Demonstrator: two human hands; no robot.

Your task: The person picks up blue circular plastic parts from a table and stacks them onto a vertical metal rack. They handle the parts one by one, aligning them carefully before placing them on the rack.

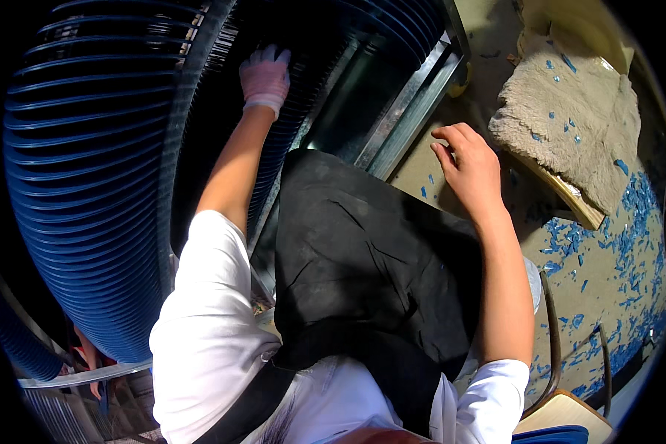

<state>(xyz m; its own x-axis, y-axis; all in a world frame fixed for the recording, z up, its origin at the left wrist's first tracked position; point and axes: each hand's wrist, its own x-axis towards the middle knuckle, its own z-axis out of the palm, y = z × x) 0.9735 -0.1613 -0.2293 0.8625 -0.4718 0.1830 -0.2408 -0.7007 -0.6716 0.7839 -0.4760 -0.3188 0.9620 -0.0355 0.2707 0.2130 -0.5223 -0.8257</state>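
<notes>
My left hand [265, 80], in a pink and white glove, reaches into the shadowed inside of a large rack of curved blue bars [89, 170]. Its fingers are stretched out against the dark row of bars, and no object shows in them. Whether the fingertips press on a bar is lost in the shadow. My right hand [469, 161] is bare and hangs in the air right of the rack's metal frame [403, 111]. Its fingers are loosely bent, with a gap between thumb and forefinger and nothing visible there. A black apron [370, 259] covers my lap.
At the right stands a seat with a grey fleecy cover [577, 111], sprinkled with blue flakes. Blue scraps [636, 244] litter the floor. A chair [562, 414] is at the lower right. Behind the rack, lower left, another person's hand [95, 381] shows.
</notes>
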